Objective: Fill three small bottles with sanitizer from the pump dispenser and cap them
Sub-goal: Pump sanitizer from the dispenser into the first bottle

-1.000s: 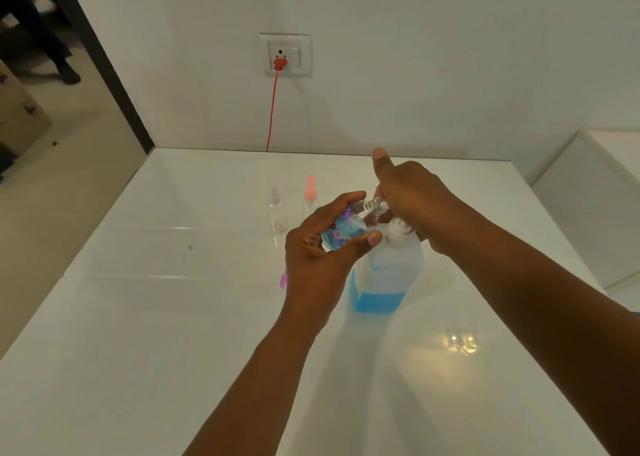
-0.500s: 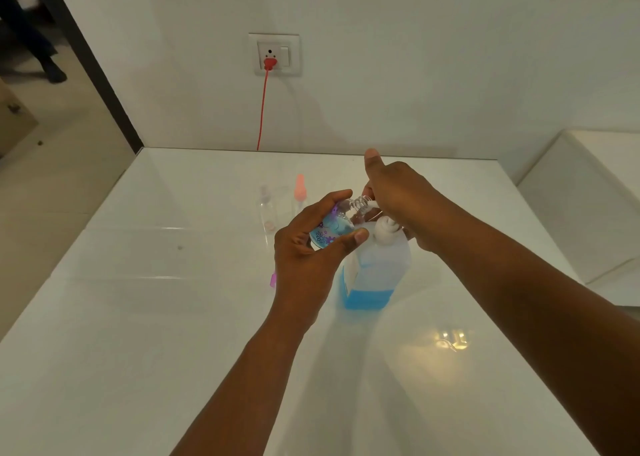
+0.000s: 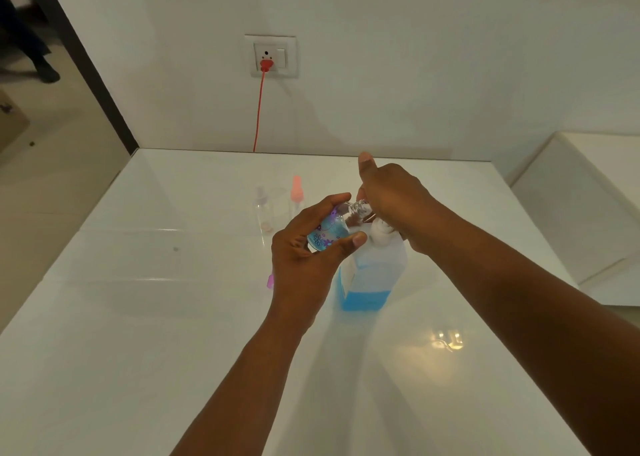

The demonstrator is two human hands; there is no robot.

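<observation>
The left hand (image 3: pixel 304 251) gripped a small flowered bottle (image 3: pixel 327 234), fingers and thumb curled round its body, tilted so that its open neck pointed right toward the pump head (image 3: pixel 380 228) of the dispenser (image 3: pixel 372 275). The right hand (image 3: pixel 391 199) lay over the pump, thumb raised; how its fingers sat on the nozzle could not be told, since the hand itself hid them, though it seemed to be pressing down. Over the last second little had changed between the hands: the bottle kept its tilt and stayed at the spout, and blue liquid showed in its lower part in every view, so filling appeared to be under way rather than done. The apparent drift of the whole scene came mostly from the head turning. The dispenser stood on the table (image 3: pixel 173 351) with only a low band of blue at its base. Behind the left hand stood a clear bottle (image 3: pixel 263 209) with its sprayer on and another with a pink cap (image 3: pixel 296 189); a purple cap (image 3: pixel 270 280) peeked out beside the left wrist, probably the one for the bottle in hand. Judging from this, the first fill was midway, and two bottles remained.
</observation>
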